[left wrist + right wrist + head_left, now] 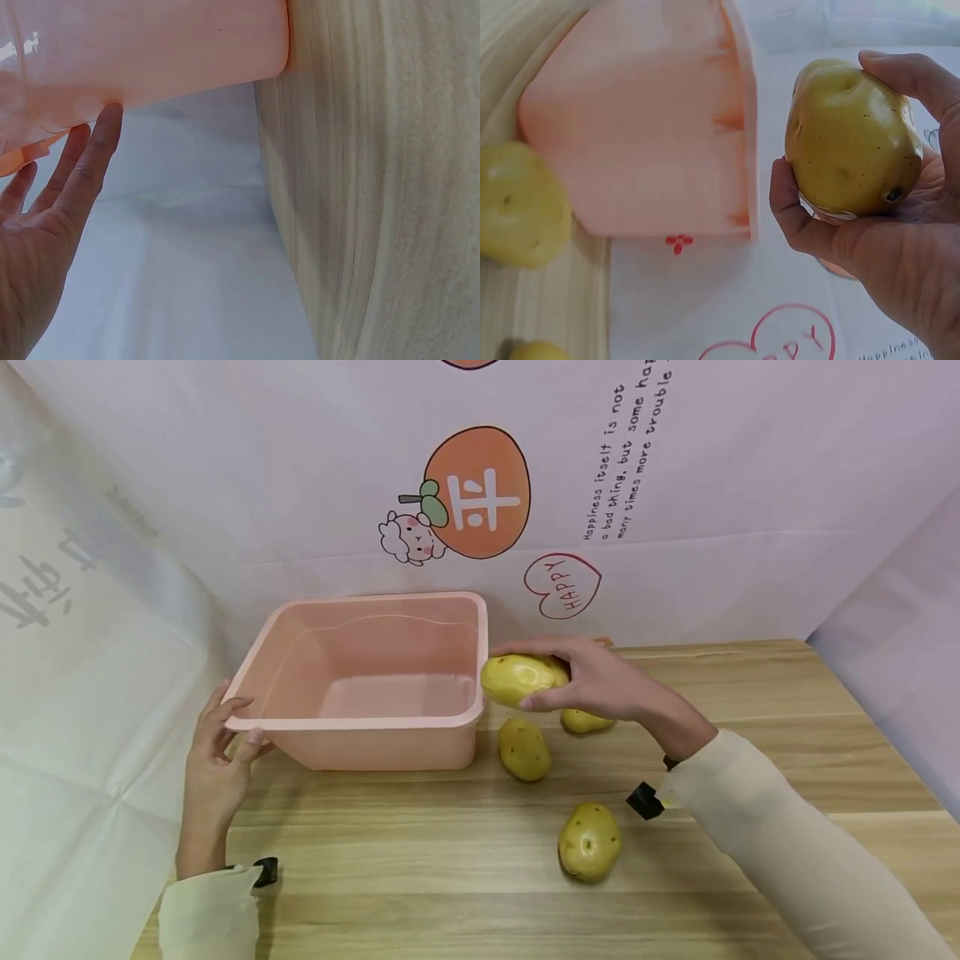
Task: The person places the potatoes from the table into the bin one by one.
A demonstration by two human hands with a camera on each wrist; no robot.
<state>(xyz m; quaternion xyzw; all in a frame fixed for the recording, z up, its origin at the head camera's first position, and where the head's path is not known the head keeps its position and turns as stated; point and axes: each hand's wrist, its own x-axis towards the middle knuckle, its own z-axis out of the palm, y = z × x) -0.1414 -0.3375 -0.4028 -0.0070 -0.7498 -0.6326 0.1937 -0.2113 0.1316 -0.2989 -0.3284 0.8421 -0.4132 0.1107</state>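
Observation:
A pink plastic basin [390,747] stands at the back left of the table, its visible floor bare. My left hand [213,777] grips its front left corner, with a finger over the rim and the thumb outside; the left wrist view shows fingertips [111,120] against the wall. Beside the right rim, above the table, my right hand [603,681] holds a yellow potato [516,679]. In the right wrist view thumb and fingers wrap this potato [847,142], which has a dark spot. Below it on the table lie a second potato [524,749] and a third [585,722], partly hidden by the hand.
Another potato [589,842] lies nearer the front of the wood-grain table [405,868]. A white printed cloth [315,477] hangs behind the basin, and pale cloth [82,718] also borders the table at the left and right.

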